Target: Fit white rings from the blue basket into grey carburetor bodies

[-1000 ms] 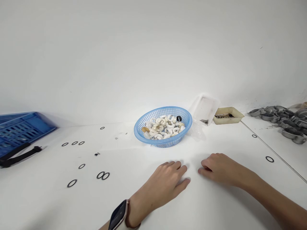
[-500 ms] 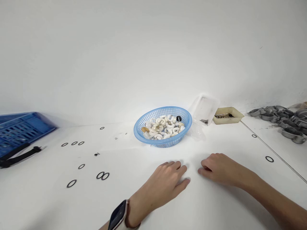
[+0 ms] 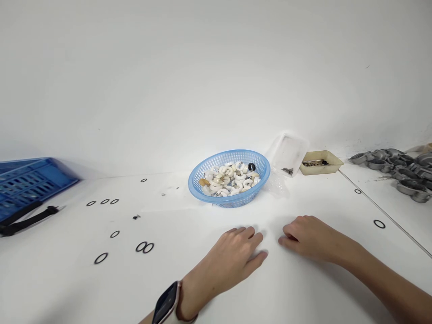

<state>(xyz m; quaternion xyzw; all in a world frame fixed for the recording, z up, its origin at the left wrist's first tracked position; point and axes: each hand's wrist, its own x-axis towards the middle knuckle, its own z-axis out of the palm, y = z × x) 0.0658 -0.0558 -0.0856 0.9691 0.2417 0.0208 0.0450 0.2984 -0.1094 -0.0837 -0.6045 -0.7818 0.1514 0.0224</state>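
My left hand [image 3: 236,252] rests palm down on the white table, a watch [image 3: 166,301] on its wrist. Its fingers are loosely bent, the thumb stands apart, and nothing shows in it. Just to the right, my right hand [image 3: 305,236] also lies on the table, fingers curled and thumb a little away from them, with no object visible. The two hands do not touch. Beyond them stands a blue basket [image 3: 195,191] holding many white ring-like pieces [image 3: 238,175], a black one [image 3: 251,167] and a brownish one [image 3: 204,182].
Black rings [image 3: 101,258] lie scattered at left, near a blue crate [image 3: 37,180] and a black strap-like piece [image 3: 30,221]. Behind the basket's right side are a clear tray [image 3: 289,153] and a beige tray [image 3: 320,170] with small metal parts. Grey metal clamp-like parts [image 3: 403,173] pile up at far right.
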